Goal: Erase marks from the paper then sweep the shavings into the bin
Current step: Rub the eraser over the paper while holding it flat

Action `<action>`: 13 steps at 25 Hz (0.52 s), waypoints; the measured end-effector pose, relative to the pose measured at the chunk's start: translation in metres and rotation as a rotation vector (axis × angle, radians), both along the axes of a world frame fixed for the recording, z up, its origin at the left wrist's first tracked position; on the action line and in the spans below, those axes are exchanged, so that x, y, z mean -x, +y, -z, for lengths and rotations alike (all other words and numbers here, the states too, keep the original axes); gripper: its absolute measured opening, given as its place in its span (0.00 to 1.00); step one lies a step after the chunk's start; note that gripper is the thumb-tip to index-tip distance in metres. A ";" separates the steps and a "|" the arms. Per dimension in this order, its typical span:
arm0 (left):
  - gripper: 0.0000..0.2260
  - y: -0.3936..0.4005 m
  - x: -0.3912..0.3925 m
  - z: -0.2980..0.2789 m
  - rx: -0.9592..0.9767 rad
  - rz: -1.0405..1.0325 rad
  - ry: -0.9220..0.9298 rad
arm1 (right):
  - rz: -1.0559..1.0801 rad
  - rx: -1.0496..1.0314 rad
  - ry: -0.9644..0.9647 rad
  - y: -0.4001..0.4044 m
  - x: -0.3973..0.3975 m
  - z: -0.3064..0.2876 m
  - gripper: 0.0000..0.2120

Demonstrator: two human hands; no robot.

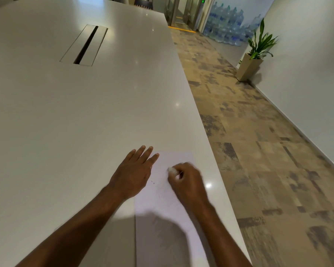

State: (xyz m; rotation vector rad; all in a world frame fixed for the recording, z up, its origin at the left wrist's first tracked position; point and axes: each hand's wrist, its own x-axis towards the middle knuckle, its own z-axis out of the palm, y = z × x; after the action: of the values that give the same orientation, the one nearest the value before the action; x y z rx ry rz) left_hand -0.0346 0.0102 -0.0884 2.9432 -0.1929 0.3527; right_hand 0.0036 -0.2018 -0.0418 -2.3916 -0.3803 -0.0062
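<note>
a sheet of white paper [163,205] lies flat on a long pale table [66,112], its long axis running away from the person and roughly in line with the table's right edge, which it sits just beside. a few small dark marks [153,182] show near the middle of the sheet. the left hand [132,174] rests palm down with fingers straight and spread, overlapping the sheet's left edge near its far corner. the right hand [187,180], blurred, is curled over the far half of the sheet and pinches a small white eraser [171,169] against the paper. a shadow covers the near part of the sheet.

farther along the table a recessed cable slot [85,45] lies well apart from the hands, and the tabletop between is bare. to the right the table drops off to a patterned brown floor [258,151]. a potted plant [256,53] stands against the white wall, and stacked water bottles [228,26] sit at the far end.
</note>
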 end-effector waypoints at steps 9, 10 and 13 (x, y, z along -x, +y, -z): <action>0.22 -0.001 -0.001 0.000 -0.001 -0.006 0.005 | 0.099 0.000 -0.014 -0.005 -0.019 -0.008 0.15; 0.23 -0.001 0.000 0.000 -0.003 -0.009 0.009 | 0.156 -0.003 -0.024 -0.004 -0.025 -0.010 0.17; 0.23 0.000 0.000 0.003 0.023 -0.003 0.022 | -0.083 0.025 0.005 0.018 0.019 -0.003 0.14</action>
State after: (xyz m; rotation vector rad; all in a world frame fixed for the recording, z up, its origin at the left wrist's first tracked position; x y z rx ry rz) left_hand -0.0342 0.0103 -0.0909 2.9234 -0.1799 0.3208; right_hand -0.0159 -0.1840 -0.0383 -2.3985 -0.4798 0.0434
